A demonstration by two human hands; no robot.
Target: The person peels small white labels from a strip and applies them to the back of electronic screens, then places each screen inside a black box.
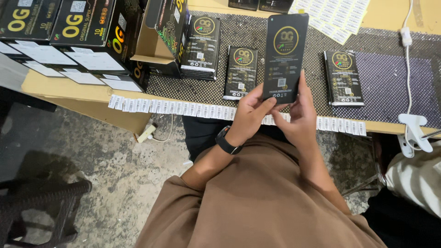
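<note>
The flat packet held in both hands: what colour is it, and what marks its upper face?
Black packet with a gold ring emblem, in the head view.

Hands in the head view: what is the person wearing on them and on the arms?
Both hands are bare, without gloves. The left hand has a black watch on its wrist. The right hand shows nothing on the wrist. Loose brown sleeves end near the elbows.

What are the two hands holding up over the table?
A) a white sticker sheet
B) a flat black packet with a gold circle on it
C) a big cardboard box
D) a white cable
B: the left hand and right hand both grip the bottom of the flat black packet.
</note>
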